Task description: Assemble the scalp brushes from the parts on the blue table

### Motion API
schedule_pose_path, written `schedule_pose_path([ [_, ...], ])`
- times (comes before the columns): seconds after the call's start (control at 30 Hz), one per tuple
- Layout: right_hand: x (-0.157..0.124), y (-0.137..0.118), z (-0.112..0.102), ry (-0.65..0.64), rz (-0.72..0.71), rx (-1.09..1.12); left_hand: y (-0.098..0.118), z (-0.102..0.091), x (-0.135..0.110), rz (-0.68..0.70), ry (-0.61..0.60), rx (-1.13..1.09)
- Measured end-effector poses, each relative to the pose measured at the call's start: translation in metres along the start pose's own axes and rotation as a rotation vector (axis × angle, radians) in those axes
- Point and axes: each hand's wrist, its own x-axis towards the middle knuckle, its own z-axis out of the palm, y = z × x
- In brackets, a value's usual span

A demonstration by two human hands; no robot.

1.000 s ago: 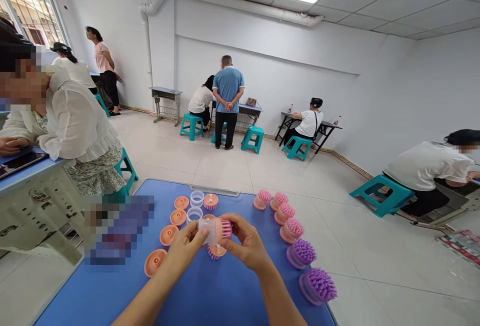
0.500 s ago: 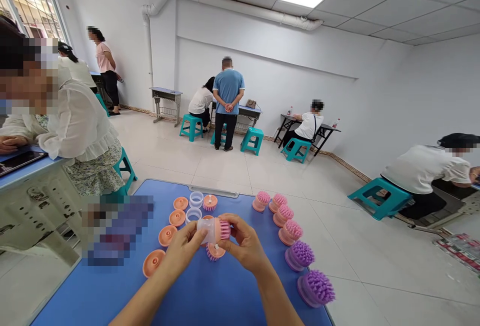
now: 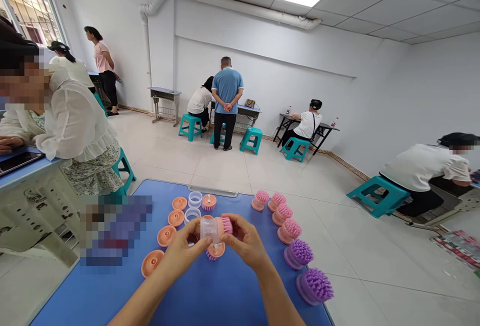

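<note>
Our left hand (image 3: 182,246) and right hand (image 3: 243,242) are closed around a pink-bristled brush (image 3: 226,225) fitted with a clear plastic cover (image 3: 207,229), one at each end, holding it up over the middle of the blue desk (image 3: 232,291), seemingly so both can work on it. Finished-looking brushes (image 3: 291,231) stand along the desk's right edge, pink toward the far corner, purple nearer us, keeping colours together. Orange bases (image 3: 166,235) and clear rings (image 3: 195,199) sit left of our hands, within easy reach.

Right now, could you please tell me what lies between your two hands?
The head view shows a clear cup with pink bristles between your left hand and right hand.
</note>
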Motion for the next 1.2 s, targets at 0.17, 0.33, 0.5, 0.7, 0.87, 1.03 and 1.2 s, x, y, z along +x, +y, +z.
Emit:
schedule_pose_path([
  [0.17, 0.004, 0.005, 0.001, 0.053, 0.102, -0.056, 0.002, 0.002, -0.003, 0.07, 0.031, 0.081],
  [0.33, 0.003, 0.004, -0.002, 0.016, 0.115, -0.051, 0.004, 0.001, -0.002, 0.034, 0.057, 0.099],
  [0.5, 0.0, -0.001, -0.007, -0.086, 0.102, 0.108, 0.002, -0.001, 0.001, 0.042, 0.086, 0.094],
  [0.7, 0.002, -0.001, -0.003, -0.057, 0.151, 0.07, -0.002, 0.0, -0.002, 0.079, 0.02, 0.098],
  [0.87, 0.002, 0.001, -0.006, -0.075, 0.164, 0.109, -0.001, 0.002, -0.002, 0.07, 0.034, 0.063],
  [1.03, 0.0, -0.002, -0.004, -0.102, 0.167, 0.167, -0.002, 0.001, -0.001, 0.116, 0.029, 0.111],
  [1.2, 0.002, -0.002, -0.002, -0.083, 0.297, 0.187, -0.016, 0.0, -0.002, 0.39, 0.009, 0.373],
])
